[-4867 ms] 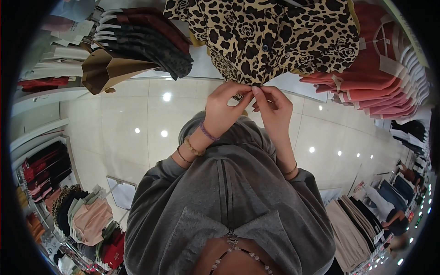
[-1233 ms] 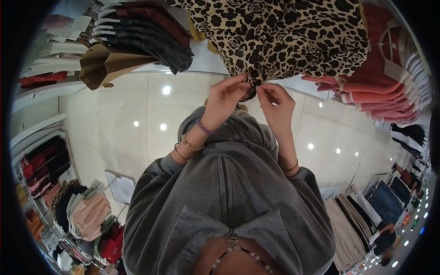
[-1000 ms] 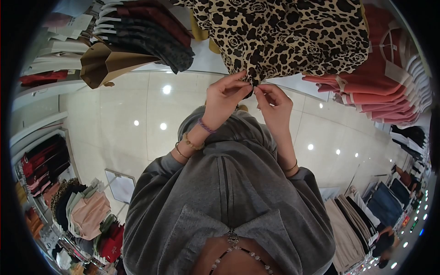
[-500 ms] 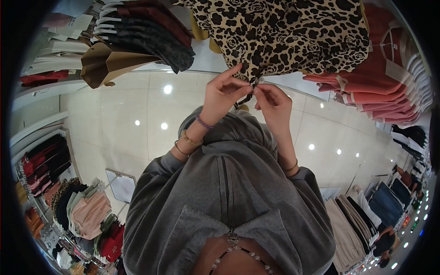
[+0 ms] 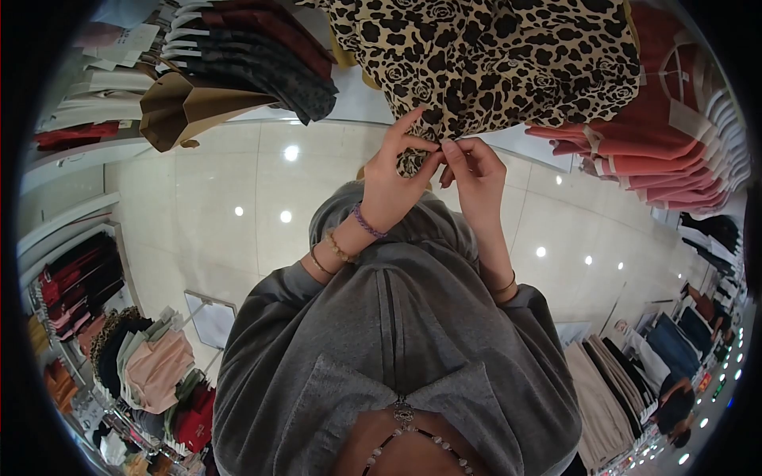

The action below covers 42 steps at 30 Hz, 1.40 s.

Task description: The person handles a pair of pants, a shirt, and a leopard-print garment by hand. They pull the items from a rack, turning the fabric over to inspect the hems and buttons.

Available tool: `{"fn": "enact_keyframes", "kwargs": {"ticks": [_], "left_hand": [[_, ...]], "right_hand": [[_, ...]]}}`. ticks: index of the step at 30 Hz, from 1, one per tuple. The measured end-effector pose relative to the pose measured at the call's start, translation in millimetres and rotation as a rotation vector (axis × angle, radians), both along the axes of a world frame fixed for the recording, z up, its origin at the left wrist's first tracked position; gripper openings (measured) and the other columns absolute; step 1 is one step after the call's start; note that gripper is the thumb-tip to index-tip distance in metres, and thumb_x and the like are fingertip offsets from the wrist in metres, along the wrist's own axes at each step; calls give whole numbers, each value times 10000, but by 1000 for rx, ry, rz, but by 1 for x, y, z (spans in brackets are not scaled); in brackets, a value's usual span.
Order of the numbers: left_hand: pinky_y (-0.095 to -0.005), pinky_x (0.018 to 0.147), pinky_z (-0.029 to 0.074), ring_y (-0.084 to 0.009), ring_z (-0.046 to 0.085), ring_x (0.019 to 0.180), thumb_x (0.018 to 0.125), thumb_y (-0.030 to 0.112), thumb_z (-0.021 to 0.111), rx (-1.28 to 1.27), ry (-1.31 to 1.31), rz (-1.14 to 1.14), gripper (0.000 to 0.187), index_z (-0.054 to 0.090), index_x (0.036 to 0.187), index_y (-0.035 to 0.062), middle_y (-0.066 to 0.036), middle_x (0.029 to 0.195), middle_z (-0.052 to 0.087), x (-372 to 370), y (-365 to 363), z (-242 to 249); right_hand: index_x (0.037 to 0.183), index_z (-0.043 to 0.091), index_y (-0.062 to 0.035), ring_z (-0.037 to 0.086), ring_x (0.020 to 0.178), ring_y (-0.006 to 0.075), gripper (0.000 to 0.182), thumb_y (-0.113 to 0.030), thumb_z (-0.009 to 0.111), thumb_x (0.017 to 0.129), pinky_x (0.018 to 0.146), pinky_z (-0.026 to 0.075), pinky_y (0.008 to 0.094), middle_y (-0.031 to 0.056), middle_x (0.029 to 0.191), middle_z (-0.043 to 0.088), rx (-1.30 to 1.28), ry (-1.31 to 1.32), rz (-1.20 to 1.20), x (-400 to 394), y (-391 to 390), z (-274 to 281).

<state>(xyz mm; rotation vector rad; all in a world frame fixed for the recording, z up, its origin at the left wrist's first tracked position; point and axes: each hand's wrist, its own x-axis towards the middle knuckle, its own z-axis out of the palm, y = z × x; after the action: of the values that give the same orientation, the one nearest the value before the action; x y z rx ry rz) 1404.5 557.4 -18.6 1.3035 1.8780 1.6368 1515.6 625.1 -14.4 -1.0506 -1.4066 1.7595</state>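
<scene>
A leopard-print garment (image 5: 492, 63) in tan and black is spread in front of me at the top of the view. My left hand (image 5: 390, 174), with bracelets on its wrist, pinches the garment's near edge between thumb and index finger; the other fingers are lifted. Right beside it, my right hand (image 5: 479, 181) also pinches that edge, its fingertips meeting the left ones. A fold of the printed cloth hangs just below the left fingers. Whether a button or other small part is between the fingertips is hidden.
A brown paper bag (image 5: 178, 111) stands at upper left by dark hanging garments (image 5: 270, 67). Pink and red clothes (image 5: 643, 151) hang at the right. More racks line both sides over a shiny tiled floor (image 5: 214, 238). Another person (image 5: 676, 408) is at lower right.
My left hand has shifted slightly right and turned, and a fold of printed cloth now shows beneath its fingers. Both hands keep pinching the garment's edge.
</scene>
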Motion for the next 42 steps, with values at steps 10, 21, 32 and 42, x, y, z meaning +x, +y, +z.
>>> {"fn": "enact_keyframes", "kwargs": {"ticks": [10, 21, 32, 42], "left_hand": [[-247, 781, 494, -124, 622, 840, 782, -44, 646, -80, -925, -198, 506, 444, 1243, 7, -54, 877, 652, -9, 2, 0], [-276, 865, 443, -123, 563, 947, 827, 50, 630, -236, -1589, -407, 388, 492, 1188, 13, -27, 963, 591, -27, -4, -11], [-257, 760, 469, -147, 592, 836, 810, 107, 644, -404, -233, -507, 342, 541, 1105, -30, -74, 889, 622, -13, -9, -16], [-241, 732, 485, -122, 617, 867, 857, 92, 598, -401, -1217, -261, 173, 607, 991, -18, -57, 950, 644, -27, -6, 3]], "right_hand": [[840, 551, -11, 480, 507, 42, 134, -130, 574, 896, 444, 366, 182, -5, 647, 528, -49, 78, -38, 4, -2, 0], [865, 549, -10, 475, 539, 41, 135, -137, 588, 891, 477, 370, 173, -17, 665, 527, 101, 43, -40, -1, -5, 7], [883, 580, -6, 501, 570, 56, 127, -132, 592, 886, 511, 384, 182, 23, 717, 572, -145, 205, 9, 1, 1, 19], [918, 590, -14, 513, 636, 45, 78, -62, 599, 857, 574, 407, 188, 15, 778, 595, 193, -121, 29, 14, 8, 7]]}}
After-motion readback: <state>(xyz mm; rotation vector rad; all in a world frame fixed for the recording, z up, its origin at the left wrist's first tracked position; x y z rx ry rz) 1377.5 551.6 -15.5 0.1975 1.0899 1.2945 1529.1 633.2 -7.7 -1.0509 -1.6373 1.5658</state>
